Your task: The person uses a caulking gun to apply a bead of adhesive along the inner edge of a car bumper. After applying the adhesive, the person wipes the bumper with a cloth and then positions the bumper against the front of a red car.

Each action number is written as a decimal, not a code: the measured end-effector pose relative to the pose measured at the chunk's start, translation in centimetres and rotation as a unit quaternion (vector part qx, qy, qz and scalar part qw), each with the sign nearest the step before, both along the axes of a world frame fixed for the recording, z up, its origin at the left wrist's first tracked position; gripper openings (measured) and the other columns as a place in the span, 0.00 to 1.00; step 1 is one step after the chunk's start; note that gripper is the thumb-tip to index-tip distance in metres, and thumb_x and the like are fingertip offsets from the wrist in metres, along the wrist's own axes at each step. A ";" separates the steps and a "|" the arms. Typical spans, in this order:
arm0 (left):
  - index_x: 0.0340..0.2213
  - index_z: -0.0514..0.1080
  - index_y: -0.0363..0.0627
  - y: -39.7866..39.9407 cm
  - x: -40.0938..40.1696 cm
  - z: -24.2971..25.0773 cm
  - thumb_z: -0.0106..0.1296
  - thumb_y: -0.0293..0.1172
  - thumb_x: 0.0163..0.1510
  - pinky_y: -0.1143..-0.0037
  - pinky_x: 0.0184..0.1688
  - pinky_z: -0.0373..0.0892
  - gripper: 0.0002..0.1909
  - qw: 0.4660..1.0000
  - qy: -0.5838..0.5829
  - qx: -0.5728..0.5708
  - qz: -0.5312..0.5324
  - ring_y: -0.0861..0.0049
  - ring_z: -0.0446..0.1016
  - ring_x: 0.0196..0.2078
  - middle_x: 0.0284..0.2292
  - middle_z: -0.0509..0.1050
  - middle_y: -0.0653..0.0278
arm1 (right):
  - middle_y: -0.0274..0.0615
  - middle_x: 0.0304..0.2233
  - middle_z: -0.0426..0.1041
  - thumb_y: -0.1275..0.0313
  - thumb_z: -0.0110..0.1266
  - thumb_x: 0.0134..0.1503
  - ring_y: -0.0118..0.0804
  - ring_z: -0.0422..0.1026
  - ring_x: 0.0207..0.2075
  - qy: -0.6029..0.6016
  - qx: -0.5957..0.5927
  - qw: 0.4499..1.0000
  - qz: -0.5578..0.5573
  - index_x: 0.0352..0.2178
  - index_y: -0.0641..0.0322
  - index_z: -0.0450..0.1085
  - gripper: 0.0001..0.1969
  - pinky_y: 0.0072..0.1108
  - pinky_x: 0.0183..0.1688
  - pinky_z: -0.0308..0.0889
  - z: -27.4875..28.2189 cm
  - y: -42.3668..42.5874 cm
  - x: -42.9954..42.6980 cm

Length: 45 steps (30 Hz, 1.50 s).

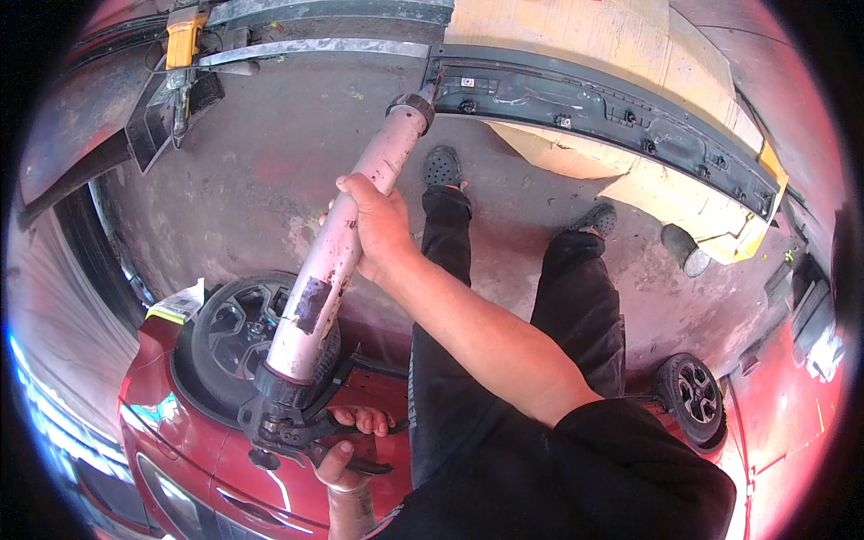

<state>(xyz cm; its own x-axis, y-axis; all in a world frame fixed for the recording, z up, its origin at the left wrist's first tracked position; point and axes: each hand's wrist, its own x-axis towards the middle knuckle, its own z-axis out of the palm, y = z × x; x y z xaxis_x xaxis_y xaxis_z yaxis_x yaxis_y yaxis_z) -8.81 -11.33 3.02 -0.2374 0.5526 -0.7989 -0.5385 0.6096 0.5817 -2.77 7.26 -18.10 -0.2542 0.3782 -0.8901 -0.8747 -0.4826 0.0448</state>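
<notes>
A caulking gun with a scuffed metal barrel (324,270) slants across the view. My right hand (381,226) is wrapped around the middle of the barrel, thumb on top. At its rear end, my left hand (351,442) grips the black handle and trigger (364,466). The gun's nozzle (428,90) points at the left end of a long dark plastic trim panel (533,94); whether the tip touches it I cannot tell. Clips and recesses show on the panel's upward face. Beneath the panel lies cardboard (574,23).
A red car body (270,466) with a wheel (246,331) is close on my left, and another wheel (695,395) shows at right. A yellow power tool (185,40) is at upper left. A can-like container (685,250) sits on the floor (270,162) by the cardboard.
</notes>
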 end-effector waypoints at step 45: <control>0.41 0.69 0.43 -3.0 -0.5 0.1 0.54 0.31 0.43 0.54 0.47 0.64 0.20 0.999 -0.030 0.005 0.034 0.60 0.71 0.36 0.32 0.70 0.56 | 0.46 0.28 0.70 0.69 0.59 0.54 0.41 0.74 0.25 -0.012 -0.001 1.000 0.027 0.39 0.63 0.60 0.16 0.33 0.30 0.75 0.5 -1.8 -0.1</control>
